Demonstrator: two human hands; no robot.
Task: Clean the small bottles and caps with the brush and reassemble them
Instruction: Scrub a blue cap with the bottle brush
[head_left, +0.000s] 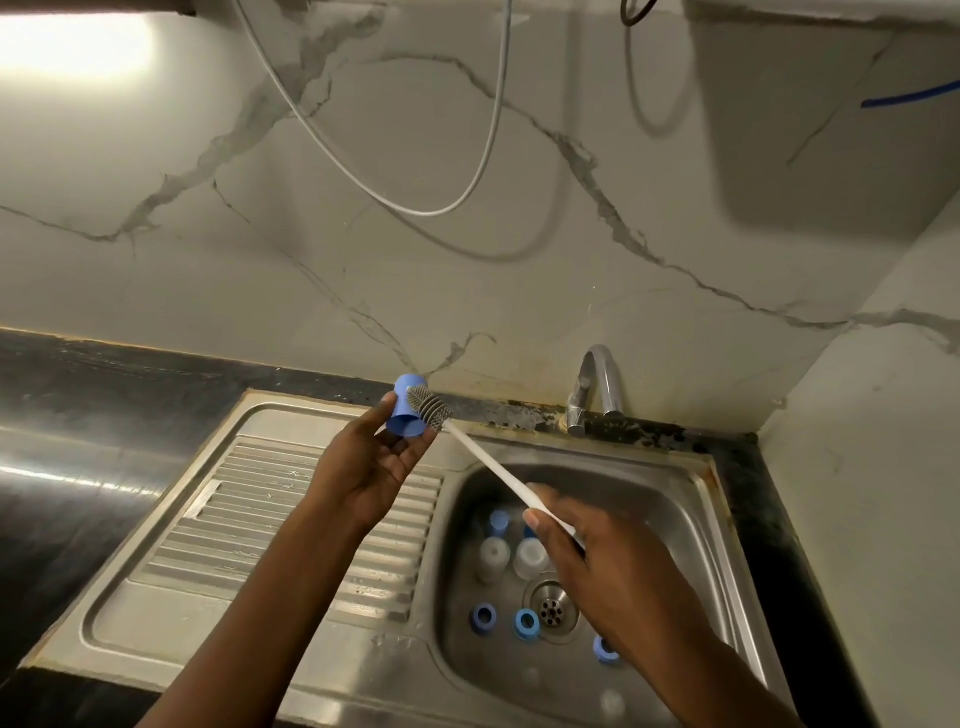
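My left hand holds a small blue bottle by its side, raised over the drainboard. My right hand grips the white handle of the brush. The brush's grey bristle head lies against the blue bottle's right side. Down in the sink basin stand two translucent white bottles and a small blue one. Blue ring caps lie near the drain; another blue cap is partly hidden by my right forearm.
A chrome tap stands behind the basin at the marble wall. The ribbed steel drainboard lies to the left, with dark countertop beyond. A white cable loops down the wall above.
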